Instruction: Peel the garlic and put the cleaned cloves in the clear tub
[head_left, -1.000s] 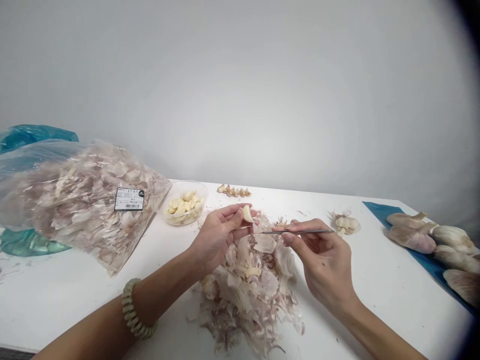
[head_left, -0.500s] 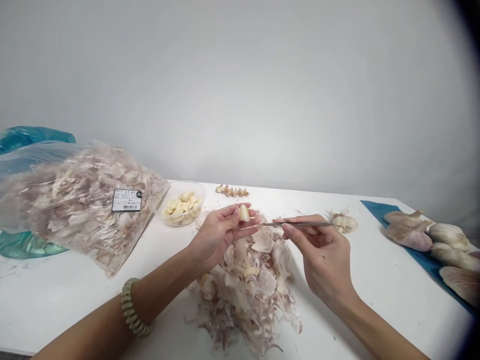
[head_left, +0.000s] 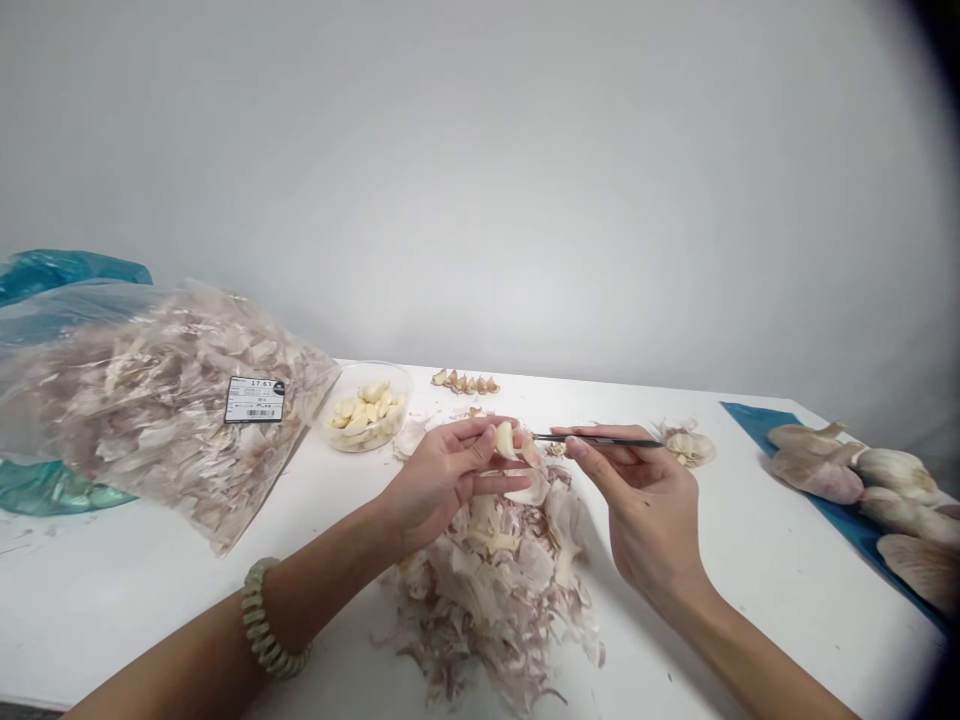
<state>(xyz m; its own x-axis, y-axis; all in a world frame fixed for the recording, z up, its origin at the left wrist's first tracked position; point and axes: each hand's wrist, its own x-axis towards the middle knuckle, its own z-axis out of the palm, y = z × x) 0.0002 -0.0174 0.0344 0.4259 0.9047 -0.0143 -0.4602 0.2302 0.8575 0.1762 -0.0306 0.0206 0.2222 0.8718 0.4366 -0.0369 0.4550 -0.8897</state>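
Note:
My left hand point(head_left: 444, 478) pinches a pale garlic clove point(head_left: 505, 438) between thumb and fingers, above a heap of papery garlic skins point(head_left: 499, 580). My right hand point(head_left: 645, 500) grips a thin metal tool point(head_left: 600, 439), held level with its tip pointing left at the clove, almost touching it. Both hands hover over the white table point(head_left: 750, 570). A coiled green band sits on my left wrist point(head_left: 262, 620).
A clear bowl of peeled cloves point(head_left: 366, 410) stands behind my left hand. A big clear bag of skins point(head_left: 150, 400) lies at left on teal plastic. Several unpeeled cloves point(head_left: 465, 381) line the back. A partly broken garlic bulb point(head_left: 688, 446) and mushrooms on a blue sheet point(head_left: 862, 480) lie right.
My left hand has shifted slightly right and turned the clove. The tool's tip has drawn back a little to the right and risen, staying level beside the clove.

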